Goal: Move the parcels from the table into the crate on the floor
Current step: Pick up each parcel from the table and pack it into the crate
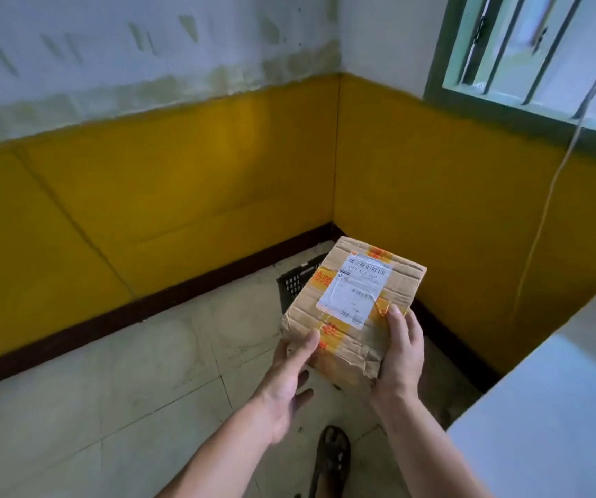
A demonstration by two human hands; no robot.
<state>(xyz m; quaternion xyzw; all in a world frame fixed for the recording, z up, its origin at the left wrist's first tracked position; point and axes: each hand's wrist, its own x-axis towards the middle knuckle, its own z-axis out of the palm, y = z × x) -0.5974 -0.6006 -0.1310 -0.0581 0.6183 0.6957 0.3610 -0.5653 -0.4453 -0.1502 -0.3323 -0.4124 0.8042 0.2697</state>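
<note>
At nine o'clock in the view, the wall (145, 181) was white above and yellow below, with a dark skirting strip along the pale tiled floor (109, 389). The left hand (285, 382) reached forward from the lower middle, its thumb pressed on the near left corner of the worn brown cardboard parcel (357, 300) and its fingers spread underneath, so it was grasping the box from below and the side. The parcel (taped with yellow-and-red printed tape and carrying a white shipping label (356, 289) on top) was held in the air near the centre, tilted so its far end pointed toward twelve o'clock. Just behind and below its left edge, a black slotted plastic crate (294, 282) showed on the floor in the room's corner, mostly hidden by the parcel. The right hand (402, 354) clasped the parcel's near right corner, thumb on the top face and fingers wrapped down the side. At six o'clock a dark sandal (330, 461) stood on the tiles. At four o'clock the corner of a white table (555, 407) came into view, and at one o'clock there was a green-framed barred window (541, 59).
</note>
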